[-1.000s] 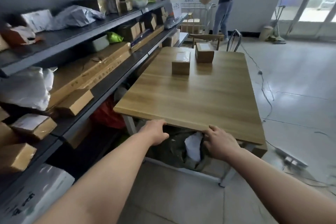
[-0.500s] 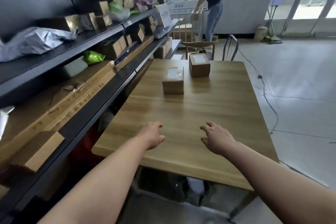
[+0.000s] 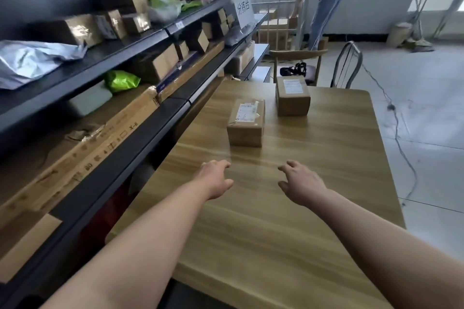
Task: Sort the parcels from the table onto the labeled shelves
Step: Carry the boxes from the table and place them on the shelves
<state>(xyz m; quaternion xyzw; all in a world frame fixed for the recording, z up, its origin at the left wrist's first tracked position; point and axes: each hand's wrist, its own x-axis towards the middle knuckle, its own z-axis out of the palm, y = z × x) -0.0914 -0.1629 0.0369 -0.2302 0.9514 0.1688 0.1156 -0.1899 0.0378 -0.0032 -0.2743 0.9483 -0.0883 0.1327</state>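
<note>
We have both arms stretched out over the table (image 3: 288, 246), the left hand (image 3: 216, 179) and the right hand (image 3: 300, 182) hovering above the wood with fingers loosely spread, holding nothing and touching no parcel. Two brown boxes are yet to be sorted: the nearer box (image 3: 246, 123) sits just ahead of our hands, and the farther box (image 3: 292, 96) stands behind it toward the far edge, the two apart from each other. The shelves (image 3: 140, 140) on our left already carry many cartons and bags, so we judge the job to be well along, with these two parcels left. Each box has a white label on top, but we cannot read it well enough to name a shelf.
</note>
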